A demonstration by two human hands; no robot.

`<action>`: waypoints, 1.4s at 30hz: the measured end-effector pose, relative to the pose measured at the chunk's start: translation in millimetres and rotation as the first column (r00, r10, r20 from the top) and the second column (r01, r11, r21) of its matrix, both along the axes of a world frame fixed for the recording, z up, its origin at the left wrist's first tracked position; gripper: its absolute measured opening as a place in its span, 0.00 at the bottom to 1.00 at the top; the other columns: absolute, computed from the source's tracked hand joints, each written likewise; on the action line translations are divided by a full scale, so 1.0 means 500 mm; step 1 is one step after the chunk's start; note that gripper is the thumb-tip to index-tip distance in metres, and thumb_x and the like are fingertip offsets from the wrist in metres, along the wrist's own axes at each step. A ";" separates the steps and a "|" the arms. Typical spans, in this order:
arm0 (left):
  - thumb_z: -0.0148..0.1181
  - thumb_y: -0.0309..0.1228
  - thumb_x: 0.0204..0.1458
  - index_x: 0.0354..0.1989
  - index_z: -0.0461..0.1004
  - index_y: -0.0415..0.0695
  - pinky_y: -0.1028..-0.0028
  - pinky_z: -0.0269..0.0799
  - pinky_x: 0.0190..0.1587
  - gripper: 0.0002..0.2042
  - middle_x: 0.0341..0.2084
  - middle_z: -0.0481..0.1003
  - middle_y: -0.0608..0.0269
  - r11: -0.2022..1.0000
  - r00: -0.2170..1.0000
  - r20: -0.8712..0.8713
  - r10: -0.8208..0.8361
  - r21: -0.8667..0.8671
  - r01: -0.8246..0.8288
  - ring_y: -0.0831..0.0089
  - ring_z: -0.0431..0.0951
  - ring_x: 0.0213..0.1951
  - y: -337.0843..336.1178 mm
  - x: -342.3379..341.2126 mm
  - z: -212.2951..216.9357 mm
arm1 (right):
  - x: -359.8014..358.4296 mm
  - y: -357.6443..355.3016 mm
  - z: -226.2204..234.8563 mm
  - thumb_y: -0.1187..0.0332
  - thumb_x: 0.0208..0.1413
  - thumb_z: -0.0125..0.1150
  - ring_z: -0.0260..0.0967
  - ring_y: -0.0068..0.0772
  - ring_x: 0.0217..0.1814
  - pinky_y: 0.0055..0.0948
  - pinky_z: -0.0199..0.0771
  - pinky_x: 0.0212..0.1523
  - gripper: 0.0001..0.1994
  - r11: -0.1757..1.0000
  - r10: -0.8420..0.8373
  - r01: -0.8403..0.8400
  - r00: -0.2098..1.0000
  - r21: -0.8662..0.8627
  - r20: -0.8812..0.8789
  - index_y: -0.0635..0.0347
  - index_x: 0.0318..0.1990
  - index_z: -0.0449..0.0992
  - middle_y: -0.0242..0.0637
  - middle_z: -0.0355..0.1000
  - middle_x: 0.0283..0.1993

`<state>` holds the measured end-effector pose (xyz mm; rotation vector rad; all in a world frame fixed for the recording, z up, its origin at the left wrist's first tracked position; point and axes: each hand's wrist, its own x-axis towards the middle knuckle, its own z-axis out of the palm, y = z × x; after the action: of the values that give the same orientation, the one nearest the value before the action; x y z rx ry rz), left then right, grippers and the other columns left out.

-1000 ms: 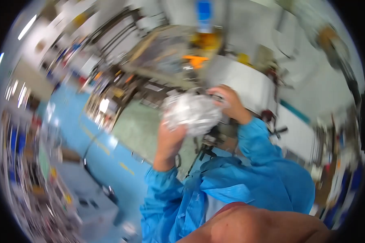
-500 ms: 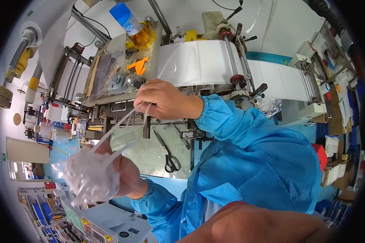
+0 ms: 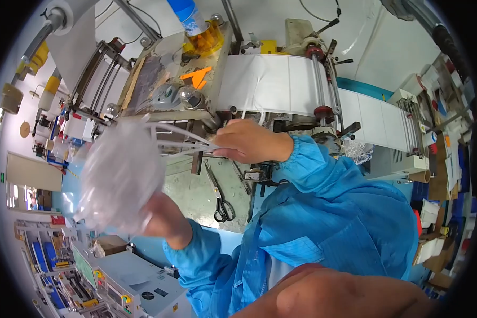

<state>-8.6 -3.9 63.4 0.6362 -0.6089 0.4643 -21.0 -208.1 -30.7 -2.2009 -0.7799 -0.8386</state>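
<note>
From here, a gap shows between the person's left hand [image 3: 167,218] and right hand [image 3: 252,142], where a hand could pass low over the green tabletop [image 3: 191,192], skirting black-handled scissors [image 3: 218,194]. Strips [image 3: 183,144] running from a bulky white bundle [image 3: 121,177] cross its far side; beyond, the machine's metal platform [image 3: 216,74] blocks reaching forward.

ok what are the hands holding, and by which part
A whitish bundle of strips: the left hand at its lower right side, the right hand by strands stretching from it.
</note>
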 end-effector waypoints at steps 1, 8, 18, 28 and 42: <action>0.70 0.30 0.42 0.61 0.58 0.40 0.62 0.67 0.57 0.36 0.58 0.64 0.50 0.798 0.833 0.378 0.405 0.300 -0.524 0.56 0.68 0.56 -0.011 0.025 0.004 | -0.001 -0.003 -0.011 0.67 0.49 0.64 0.69 0.43 0.33 0.38 0.69 0.35 0.09 1.000 -0.015 0.015 1.000 -0.019 0.000 0.58 0.37 0.74 0.37 0.71 0.31; 0.61 0.31 0.40 0.38 0.75 0.43 0.63 0.72 0.42 0.14 0.39 0.76 0.51 -0.618 0.884 0.447 0.134 0.736 -0.278 0.56 0.76 0.42 -0.004 0.064 0.045 | -0.052 -0.077 -0.001 0.76 0.50 0.57 0.71 0.49 0.38 0.38 0.72 0.40 0.08 0.978 -0.190 0.202 0.965 0.055 -0.180 0.64 0.38 0.76 0.46 0.74 0.36; 0.68 0.41 0.42 0.40 0.73 0.38 0.69 0.71 0.38 0.21 0.32 0.77 0.57 0.448 0.954 -0.161 -0.252 0.855 0.263 0.71 0.77 0.36 0.001 -0.046 -0.074 | -0.038 -0.044 0.013 0.68 0.51 0.54 0.62 0.25 0.37 0.27 0.64 0.41 0.07 0.803 0.201 0.114 0.872 0.585 -0.447 0.61 0.34 0.69 0.32 0.66 0.31; 0.70 0.42 0.36 0.37 0.72 0.39 0.68 0.71 0.38 0.24 0.32 0.77 0.54 0.574 0.992 -0.119 -0.051 0.809 0.127 0.66 0.78 0.36 -0.048 -0.082 -0.156 | 0.020 -0.073 -0.043 0.62 0.57 0.52 0.66 0.42 0.56 0.38 0.70 0.53 0.21 0.975 0.122 -0.110 0.991 0.191 -0.052 0.64 0.55 0.66 0.46 0.61 0.61; 0.74 0.41 0.34 0.45 0.70 0.36 0.69 0.71 0.42 0.31 0.37 0.77 0.53 0.624 0.987 -0.131 -0.092 0.765 0.160 0.67 0.77 0.40 -0.057 -0.092 -0.153 | 0.008 -0.077 -0.048 0.55 0.59 0.49 0.69 0.39 0.50 0.38 0.73 0.51 0.27 0.686 0.296 0.090 0.872 0.722 -0.389 0.60 0.62 0.60 0.43 0.67 0.55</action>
<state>-54.7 -32.6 -13.0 1.4309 -0.7715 0.0046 -16.9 -246.6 -54.9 -1.5022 -0.2374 -0.3870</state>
